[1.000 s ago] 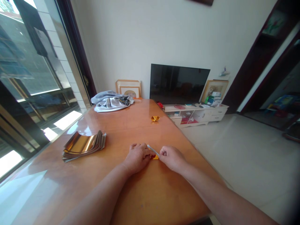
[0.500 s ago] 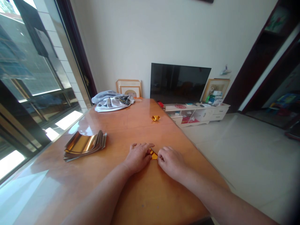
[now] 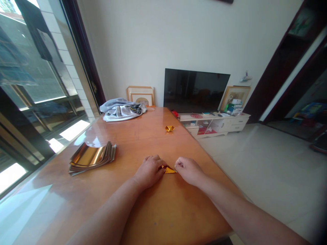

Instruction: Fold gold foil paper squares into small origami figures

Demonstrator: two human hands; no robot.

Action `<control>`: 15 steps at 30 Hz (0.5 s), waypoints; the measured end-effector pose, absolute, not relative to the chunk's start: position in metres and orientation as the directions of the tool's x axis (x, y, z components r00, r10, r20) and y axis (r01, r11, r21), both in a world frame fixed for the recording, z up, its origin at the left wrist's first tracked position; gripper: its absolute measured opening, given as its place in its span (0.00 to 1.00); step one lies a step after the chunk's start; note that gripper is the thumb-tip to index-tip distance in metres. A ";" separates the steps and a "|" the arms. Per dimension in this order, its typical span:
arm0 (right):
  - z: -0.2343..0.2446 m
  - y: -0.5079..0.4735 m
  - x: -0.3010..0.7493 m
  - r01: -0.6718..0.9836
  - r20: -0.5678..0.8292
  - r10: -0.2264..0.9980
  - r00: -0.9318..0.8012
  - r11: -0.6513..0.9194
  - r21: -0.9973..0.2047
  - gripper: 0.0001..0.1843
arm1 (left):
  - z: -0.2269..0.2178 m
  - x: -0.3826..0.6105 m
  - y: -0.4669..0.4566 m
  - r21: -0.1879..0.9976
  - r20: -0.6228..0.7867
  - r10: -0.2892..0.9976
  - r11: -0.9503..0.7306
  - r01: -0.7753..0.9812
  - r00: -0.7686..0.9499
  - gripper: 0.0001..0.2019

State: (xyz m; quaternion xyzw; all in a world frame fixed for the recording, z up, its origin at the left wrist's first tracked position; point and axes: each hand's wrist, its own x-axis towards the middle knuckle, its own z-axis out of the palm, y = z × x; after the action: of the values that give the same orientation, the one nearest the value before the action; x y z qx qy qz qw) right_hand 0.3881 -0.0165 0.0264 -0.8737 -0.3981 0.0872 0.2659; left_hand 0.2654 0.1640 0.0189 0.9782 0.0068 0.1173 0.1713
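A small folded piece of gold paper (image 3: 169, 169) lies on the wooden table (image 3: 158, 211) between my hands. My left hand (image 3: 150, 170) rests palm down with its fingers pressing the paper's left part. My right hand (image 3: 187, 170) has its fingers curled, fingertips pinching the paper's right corner. A stack of shiny gold sheets (image 3: 92, 157) sits to the left. A finished small gold folded piece (image 3: 169, 128) stands farther back on the table.
A grey cloth bundle (image 3: 121, 109) lies at the table's far end. Beyond it stand picture frames (image 3: 140, 95), a television (image 3: 195, 90) on a white low cabinet (image 3: 217, 124). A glass window wall (image 3: 30, 88) runs along the left; tiled floor is to the right.
A raised white-backed flap of the paper has been folded down flat. My right hand moved in toward the left, then shifted slightly right along the fold. My left hand stayed put.
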 end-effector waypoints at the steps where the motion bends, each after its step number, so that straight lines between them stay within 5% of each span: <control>1: 0.027 -0.016 0.389 0.646 0.046 0.743 0.668 -0.547 -0.533 0.09 | 0.019 0.265 0.165 0.345 0.226 0.044 -0.938 -0.037 0.973 0.10; 15: 0.027 -0.006 0.378 0.662 0.020 0.739 0.673 -0.591 -0.461 0.06 | 0.017 0.264 0.166 0.321 0.266 0.068 -0.947 -0.022 0.962 0.09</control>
State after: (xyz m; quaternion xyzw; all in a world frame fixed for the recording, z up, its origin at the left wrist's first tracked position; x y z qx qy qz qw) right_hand 0.3783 -0.0057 0.0274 -0.8877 -0.3946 0.0871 0.2208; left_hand 0.2639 0.1660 0.0174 0.9769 0.0118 0.1381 0.1628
